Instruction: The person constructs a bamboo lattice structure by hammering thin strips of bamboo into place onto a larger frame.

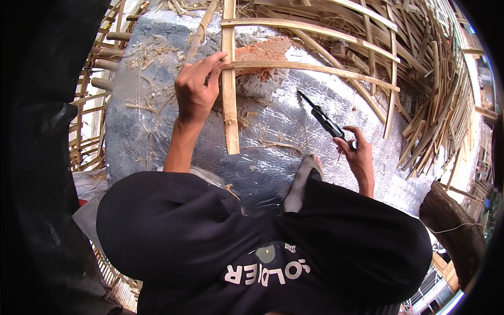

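Where bamboo strips (229, 89) cross, silver foil sheet (294, 110) covers mound, shavings scattered.

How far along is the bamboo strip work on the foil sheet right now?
Done: a heap of bent bamboo strips lies behind. In hand: the left hand pinches a flat pale bamboo slat on the silver foil sheet; the right hand grips a black-handled knife. Left: this slat looks uncut.

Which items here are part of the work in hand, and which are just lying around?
In use:
- left hand gripping the upright bamboo strip
- curved bamboo strip crossing it
- right hand holding the black knife
- silver foil sheet as work surface

Lying about:
- heap of bamboo strips, upper right
- shavings on the foil
- log, lower right
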Demonstrator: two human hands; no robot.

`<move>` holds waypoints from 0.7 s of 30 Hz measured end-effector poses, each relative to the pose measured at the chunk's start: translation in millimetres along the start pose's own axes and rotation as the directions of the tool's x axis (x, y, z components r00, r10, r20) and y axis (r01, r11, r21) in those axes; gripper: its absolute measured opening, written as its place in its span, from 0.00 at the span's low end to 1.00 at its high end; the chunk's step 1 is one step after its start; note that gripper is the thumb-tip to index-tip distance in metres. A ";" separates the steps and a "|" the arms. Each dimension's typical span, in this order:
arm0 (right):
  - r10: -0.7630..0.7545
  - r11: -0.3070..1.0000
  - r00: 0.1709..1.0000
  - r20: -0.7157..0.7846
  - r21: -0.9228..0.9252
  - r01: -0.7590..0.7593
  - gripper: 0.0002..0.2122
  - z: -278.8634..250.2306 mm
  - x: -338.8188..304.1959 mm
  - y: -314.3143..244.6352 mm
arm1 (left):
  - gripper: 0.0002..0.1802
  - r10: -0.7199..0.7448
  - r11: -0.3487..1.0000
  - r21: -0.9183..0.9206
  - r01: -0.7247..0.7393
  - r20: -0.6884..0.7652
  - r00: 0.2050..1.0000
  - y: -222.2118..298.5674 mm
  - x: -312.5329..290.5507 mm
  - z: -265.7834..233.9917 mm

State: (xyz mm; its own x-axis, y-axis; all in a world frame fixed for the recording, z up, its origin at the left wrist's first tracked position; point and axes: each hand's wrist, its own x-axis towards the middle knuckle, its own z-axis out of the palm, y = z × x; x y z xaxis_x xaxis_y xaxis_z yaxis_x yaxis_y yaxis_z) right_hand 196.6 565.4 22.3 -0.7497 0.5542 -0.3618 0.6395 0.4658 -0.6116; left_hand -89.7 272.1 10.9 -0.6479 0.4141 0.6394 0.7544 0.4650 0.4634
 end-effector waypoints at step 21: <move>0.013 0.977 1.000 0.016 -0.211 -0.009 0.17 -0.5 -2.0 -36.2 | 0.11 -0.072 0.997 0.023 0.071 0.030 0.997 4.7 -2.3 2.5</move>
State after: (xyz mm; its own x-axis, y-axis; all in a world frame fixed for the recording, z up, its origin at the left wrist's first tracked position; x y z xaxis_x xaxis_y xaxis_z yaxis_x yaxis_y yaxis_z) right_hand 175.0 547.7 45.5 -0.7442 0.5488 -0.3807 0.6677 0.5960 -0.4461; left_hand -85.0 275.3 10.0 -0.7031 0.4031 0.5858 0.7040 0.5109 0.4933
